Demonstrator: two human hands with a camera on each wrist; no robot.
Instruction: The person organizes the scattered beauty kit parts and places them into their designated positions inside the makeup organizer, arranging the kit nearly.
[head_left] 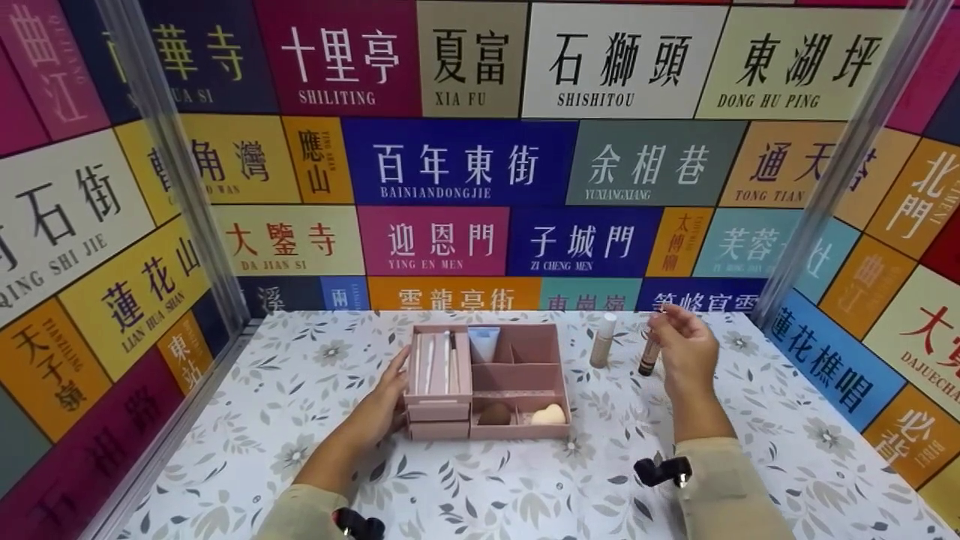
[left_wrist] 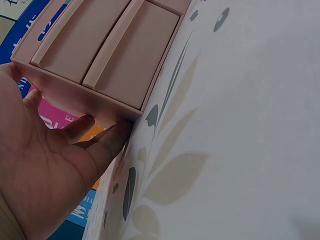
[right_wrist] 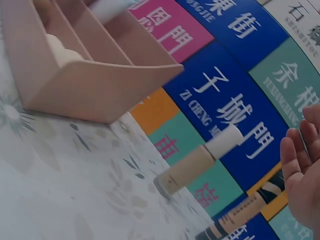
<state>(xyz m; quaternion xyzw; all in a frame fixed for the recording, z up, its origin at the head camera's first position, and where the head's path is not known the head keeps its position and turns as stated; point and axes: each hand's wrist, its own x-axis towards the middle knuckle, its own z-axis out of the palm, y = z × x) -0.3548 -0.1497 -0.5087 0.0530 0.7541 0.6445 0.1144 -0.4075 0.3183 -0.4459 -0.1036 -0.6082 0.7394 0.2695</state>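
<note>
A pink makeup organizer [head_left: 517,375] with drawers on its left side stands on the table. My left hand [head_left: 386,394] touches its left wall, fingers extended along the side; the left wrist view shows these fingers [left_wrist: 105,142] against the wall beside two drawer fronts [left_wrist: 135,55]. My right hand [head_left: 684,349] is at the upper end of an upright beige cosmetic tube [head_left: 648,358] with dark ends, its fingers loosely bent. In the right wrist view, the fingers [right_wrist: 290,155] are beside the tube's dark top. A foundation bottle [head_left: 602,341] with a white cap stands left of the tube.
Slim brushes [head_left: 448,364] lie in the organizer's upper left tray. A pale blue squeeze tube [head_left: 484,343], a brown sponge [head_left: 495,414] and a cream sponge [head_left: 549,415] sit in its compartments. Printed panels [head_left: 461,161] rise behind the floral-covered table [head_left: 300,390].
</note>
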